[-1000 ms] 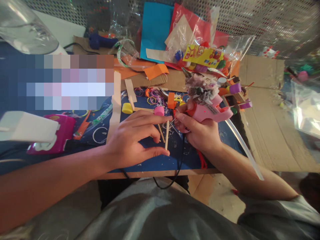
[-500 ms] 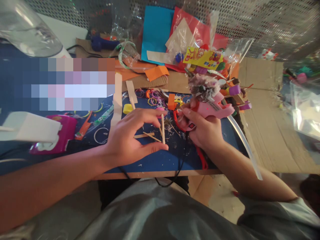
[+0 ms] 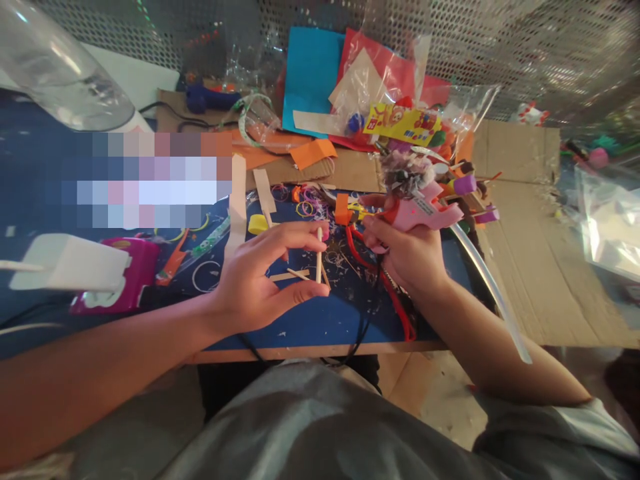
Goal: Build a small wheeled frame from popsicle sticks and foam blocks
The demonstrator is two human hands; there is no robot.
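Stick [image 3: 319, 257] farther left, axis straight ahead

You are seeing no text that can be read. The yellow header card [image 3: 393, 127] on the clear plastic bag [image 3: 469, 110] is showing blue characters [image 3: 413, 134] and a small red mark [image 3: 371, 125], all blurring past reading. The pink glue gun [image 3: 407, 217] you are holding is bearing a grey label [image 3: 425, 205], its print too small to make out.

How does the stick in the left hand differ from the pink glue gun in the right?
The stick is pale, thin and straight; the glue gun is pink and bulkier. The left hand pinches the stick by its ends; the right hand wraps around the glue gun. Both are in hand.
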